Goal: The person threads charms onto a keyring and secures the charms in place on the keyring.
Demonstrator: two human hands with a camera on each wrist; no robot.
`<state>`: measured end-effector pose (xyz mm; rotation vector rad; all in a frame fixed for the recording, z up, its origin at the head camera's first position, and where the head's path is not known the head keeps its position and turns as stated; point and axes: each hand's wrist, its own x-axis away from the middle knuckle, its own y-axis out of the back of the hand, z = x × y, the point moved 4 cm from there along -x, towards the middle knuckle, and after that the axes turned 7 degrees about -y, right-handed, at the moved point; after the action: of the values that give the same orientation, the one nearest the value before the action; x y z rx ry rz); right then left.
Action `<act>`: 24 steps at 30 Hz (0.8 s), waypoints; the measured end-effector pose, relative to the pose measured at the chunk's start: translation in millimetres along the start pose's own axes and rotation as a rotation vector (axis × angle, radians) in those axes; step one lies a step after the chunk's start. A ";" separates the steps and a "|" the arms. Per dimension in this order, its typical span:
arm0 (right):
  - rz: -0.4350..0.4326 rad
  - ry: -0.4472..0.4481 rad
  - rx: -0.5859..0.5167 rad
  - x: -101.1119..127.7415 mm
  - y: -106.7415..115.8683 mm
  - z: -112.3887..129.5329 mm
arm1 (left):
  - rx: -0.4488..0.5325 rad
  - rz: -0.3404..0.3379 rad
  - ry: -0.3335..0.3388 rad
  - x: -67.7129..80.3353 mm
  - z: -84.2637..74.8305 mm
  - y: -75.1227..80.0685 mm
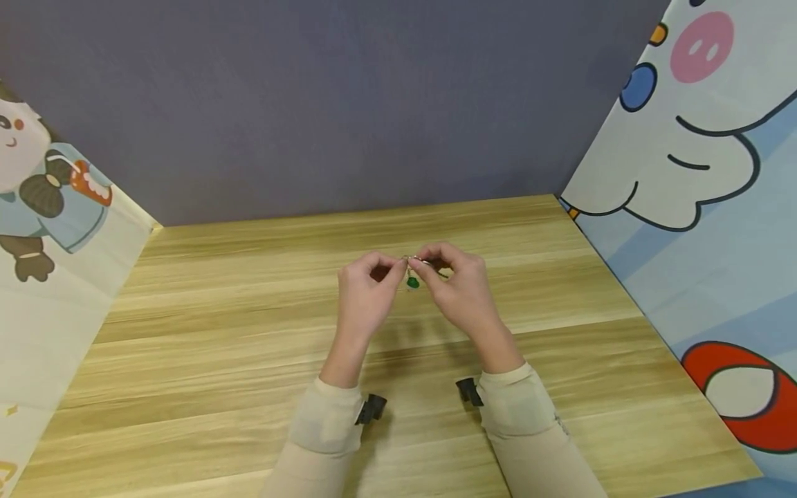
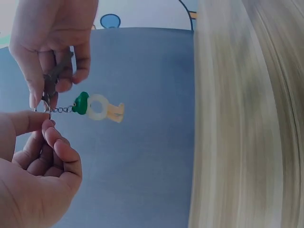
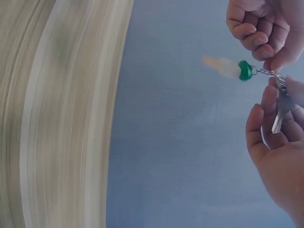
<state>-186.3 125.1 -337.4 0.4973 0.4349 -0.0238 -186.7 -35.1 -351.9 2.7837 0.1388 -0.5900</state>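
a: what are the hands doing over the table (image 1: 249, 360)?

b: they're meeting above its middle, a bit toward the far side. the left hand (image 1: 367, 294) is curling its fingers in, and its thumb and forefinger are pinching the ring (image 2: 46, 108) of a keychain

a: and the right hand (image 1: 457, 287)?

b: it's coming in from the right with its fingers bent too. it's pinching the key (image 3: 279, 111) that's sitting on the same ring, so both hands are closing on the one bunch and neither is lying flat

a: anything dangling from it?

b: a short chain (image 2: 61, 109) is running off the ring to a charm (image 2: 97, 107), green at the chain end, pale with a hole in the middle, and yellowish at the far end. in the head view only the green bit is showing, just below the fingertips and between the two hands. the charm is hanging free in the air, touching neither hand nor the table

a: is the key touching the left hand?

b: i can't tell; the fingertips are crowding together there

a: what's around them?

b: a grey wall (image 1: 311, 104) is standing at the far edge, and cartoon panels are closing in the left (image 1: 43, 228) and right (image 1: 703, 207) sides. pale sleeves (image 1: 326, 422) are covering both forearms
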 end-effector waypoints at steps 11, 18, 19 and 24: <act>0.011 -0.110 -0.107 -0.7 -2.0 -5.6 | 0.058 -0.008 0.093 0.6 -6.3 0.0; -0.007 -0.181 -0.150 -2.0 0.0 -11.5 | 0.035 0.075 0.094 1.2 -7.7 -0.8; -0.008 -0.182 -0.144 -2.2 0.6 -11.9 | 0.019 0.092 0.090 1.0 -8.4 -0.5; -0.004 -0.171 -0.088 -2.9 4.3 -10.8 | -0.075 0.154 0.000 -1.2 -14.2 3.1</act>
<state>-192.7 133.6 -342.8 0.4044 0.2677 -0.0502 -181.9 -33.8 -338.2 2.6910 -0.0516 -0.5357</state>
